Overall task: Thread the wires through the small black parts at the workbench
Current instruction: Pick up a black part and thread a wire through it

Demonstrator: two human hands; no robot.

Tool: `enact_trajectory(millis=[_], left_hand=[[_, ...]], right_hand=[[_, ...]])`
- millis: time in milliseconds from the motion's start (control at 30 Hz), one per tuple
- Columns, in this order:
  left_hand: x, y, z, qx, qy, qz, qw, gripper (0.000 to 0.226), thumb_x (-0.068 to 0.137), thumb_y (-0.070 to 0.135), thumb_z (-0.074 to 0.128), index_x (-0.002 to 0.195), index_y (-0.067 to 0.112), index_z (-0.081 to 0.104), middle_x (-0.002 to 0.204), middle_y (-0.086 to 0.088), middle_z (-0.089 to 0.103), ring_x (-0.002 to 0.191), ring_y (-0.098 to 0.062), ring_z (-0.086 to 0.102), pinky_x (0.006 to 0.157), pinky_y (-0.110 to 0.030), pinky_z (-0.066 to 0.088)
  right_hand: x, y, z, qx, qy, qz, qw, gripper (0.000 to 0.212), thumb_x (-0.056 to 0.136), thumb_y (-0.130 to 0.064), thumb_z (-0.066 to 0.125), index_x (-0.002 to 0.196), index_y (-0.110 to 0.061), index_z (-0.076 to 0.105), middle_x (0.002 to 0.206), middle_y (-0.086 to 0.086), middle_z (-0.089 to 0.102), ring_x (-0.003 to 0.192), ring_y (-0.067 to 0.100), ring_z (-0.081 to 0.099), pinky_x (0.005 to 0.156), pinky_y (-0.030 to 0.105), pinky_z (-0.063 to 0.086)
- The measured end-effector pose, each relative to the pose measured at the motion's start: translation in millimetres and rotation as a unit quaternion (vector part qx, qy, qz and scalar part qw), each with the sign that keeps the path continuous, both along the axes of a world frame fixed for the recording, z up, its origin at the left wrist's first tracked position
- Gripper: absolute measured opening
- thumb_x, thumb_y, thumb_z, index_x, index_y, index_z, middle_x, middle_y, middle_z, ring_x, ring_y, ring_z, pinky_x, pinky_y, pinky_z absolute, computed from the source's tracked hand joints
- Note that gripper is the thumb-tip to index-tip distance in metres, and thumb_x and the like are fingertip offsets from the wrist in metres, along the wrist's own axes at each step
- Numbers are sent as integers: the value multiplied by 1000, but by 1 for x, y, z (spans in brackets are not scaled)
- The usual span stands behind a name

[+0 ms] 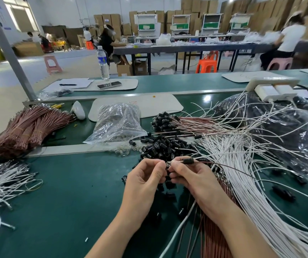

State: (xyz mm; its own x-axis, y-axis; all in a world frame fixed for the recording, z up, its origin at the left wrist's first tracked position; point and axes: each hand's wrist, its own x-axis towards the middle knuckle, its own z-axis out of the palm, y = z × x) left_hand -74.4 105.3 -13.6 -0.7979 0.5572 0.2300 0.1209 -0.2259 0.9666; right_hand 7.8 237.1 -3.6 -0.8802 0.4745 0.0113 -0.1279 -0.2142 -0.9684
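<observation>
Left hand and right hand both pinch a wire carrying a black part, above the bench.

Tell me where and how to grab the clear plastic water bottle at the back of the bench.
Grip the clear plastic water bottle around its labelled middle, coming level from the near side. It stands upright, its round body is straight there and narrows toward the cap, and only flat white papers lie in front of it.

One black part threaded on brown wire, level, pinched between left hand and right hand. Loose black parts heaped on bench behind; white wires fanned right.
</observation>
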Motion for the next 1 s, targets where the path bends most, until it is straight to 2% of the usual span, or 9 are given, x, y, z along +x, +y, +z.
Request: enact_trajectory(millis=[500,767,1000], left_hand=[[1,1,0,13,-23,11,1000,20,90,26,68,94,7,72,82,-5,75,75,-11,68,72,-19,55],[2,1,1,21,-21,16,999,20,90,29,68,92,9,72,84,-8,75,76,-15,69,74,-22,56],[0,0,0,16,-19,18,1000,16,89,34,69,88,18,74,84,-10,74,78,-18,69,76,-25,57]], right_hand=[[-2,-1,-3,52,-7,-18,998,29,81,-48,75,95,-24,81,92,4,79,89,15,75,78,18,57],[-2,-2,-1,-9,7,5,1000,34,77,-47,78,93,-17,81,93,8,78,89,16,75,78,20,57],[-2,-2,1,7,4,2,1000,34,80,-47,81,95,-16,80,95,10,78,91,18,75,79,20,57]])
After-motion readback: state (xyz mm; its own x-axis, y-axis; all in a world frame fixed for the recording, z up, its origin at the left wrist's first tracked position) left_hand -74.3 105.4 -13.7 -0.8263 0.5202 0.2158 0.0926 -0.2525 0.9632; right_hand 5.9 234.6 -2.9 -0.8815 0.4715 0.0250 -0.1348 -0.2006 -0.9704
